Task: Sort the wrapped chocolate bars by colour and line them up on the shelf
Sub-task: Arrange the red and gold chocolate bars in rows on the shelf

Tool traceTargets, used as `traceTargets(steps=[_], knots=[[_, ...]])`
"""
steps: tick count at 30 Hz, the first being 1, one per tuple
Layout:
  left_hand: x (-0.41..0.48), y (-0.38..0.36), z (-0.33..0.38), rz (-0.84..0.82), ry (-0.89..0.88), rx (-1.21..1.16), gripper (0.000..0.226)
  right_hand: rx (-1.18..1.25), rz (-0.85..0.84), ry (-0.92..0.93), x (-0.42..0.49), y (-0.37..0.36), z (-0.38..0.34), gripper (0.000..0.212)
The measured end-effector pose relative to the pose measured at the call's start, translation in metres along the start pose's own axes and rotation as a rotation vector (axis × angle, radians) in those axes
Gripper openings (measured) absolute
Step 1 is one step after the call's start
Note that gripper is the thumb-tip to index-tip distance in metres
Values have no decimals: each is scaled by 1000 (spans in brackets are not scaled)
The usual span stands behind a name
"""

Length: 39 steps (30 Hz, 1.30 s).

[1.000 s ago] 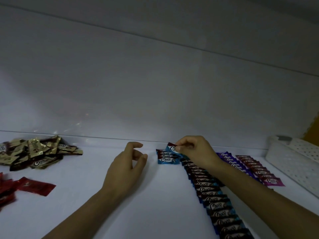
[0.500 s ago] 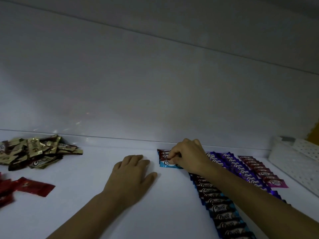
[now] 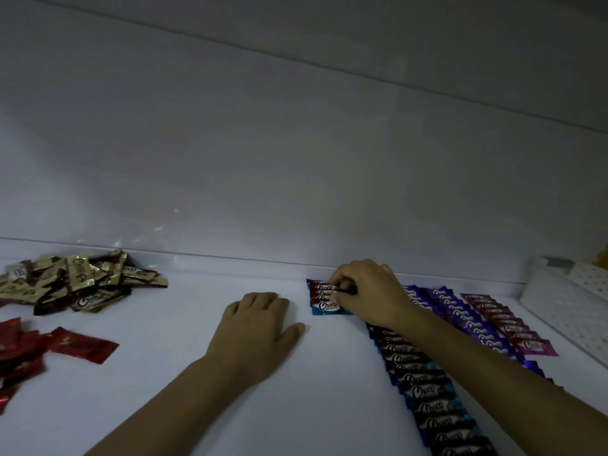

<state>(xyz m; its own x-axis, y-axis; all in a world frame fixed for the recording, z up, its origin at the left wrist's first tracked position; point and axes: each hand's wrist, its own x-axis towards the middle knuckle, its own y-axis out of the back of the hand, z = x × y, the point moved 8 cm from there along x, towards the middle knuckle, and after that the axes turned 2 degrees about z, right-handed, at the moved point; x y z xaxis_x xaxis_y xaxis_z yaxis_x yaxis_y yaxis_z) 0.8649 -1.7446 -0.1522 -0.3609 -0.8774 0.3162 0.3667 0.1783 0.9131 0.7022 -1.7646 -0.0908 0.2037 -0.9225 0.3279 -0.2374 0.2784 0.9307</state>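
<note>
I see my right hand [image 3: 365, 291] near the back edge of the shelf [image 3: 164, 390], its fingers curled and pinching the far bars of the short blue row [image 3: 324, 306]. My left hand [image 3: 260, 327] lies palm down on the shelf just left of that row, fingers relaxed and holding nothing. Under my right forearm the long blue row [image 3: 424, 390] runs toward the front edge. The purple row [image 3: 460, 315] and the pink row [image 3: 513, 327] lie beside it on the right. A white basket [image 3: 566, 301] sits at the right edge. The gold pile [image 3: 75, 281] rests in the back left corner, with the loose red bars [image 3: 75, 345] along the left edge.
</note>
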Motion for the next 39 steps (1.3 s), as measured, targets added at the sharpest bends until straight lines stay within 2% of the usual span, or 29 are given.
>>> traceTargets(steps=[4,8,11,16,19,23,26,29,33,36,39], knots=[[0,-1,-2,-16,11,-20,61,33,11,-59,-15,17,11,35],[-2,8,-1,21,18,-60,59,3,-64,-112,-36,26,7,56],[-9,23,5,102,13,-40,55,12,-67,-87,-49,27,-23,62],[-30,58,-3,118,-37,63,53,85,-26,-22,-66,7,-104,56],[-60,93,-36,140,-49,179,52,161,-82,14,-74,-22,-153,52],[-114,122,-106,110,87,254,62,272,-160,25,-69,-57,-215,55],[-152,129,-162,53,233,246,86,326,-123,17,-64,-75,-259,53],[-166,122,-194,-13,316,185,95,228,-28,-1,-62,-83,-273,52],[-149,114,-192,-40,227,47,83,162,-88,16,-61,-93,-269,50],[-145,114,-184,1,135,-19,68,100,-131,56,-59,-98,-274,47],[-146,115,-180,29,69,-17,64,167,-107,108,-60,-92,-280,46]])
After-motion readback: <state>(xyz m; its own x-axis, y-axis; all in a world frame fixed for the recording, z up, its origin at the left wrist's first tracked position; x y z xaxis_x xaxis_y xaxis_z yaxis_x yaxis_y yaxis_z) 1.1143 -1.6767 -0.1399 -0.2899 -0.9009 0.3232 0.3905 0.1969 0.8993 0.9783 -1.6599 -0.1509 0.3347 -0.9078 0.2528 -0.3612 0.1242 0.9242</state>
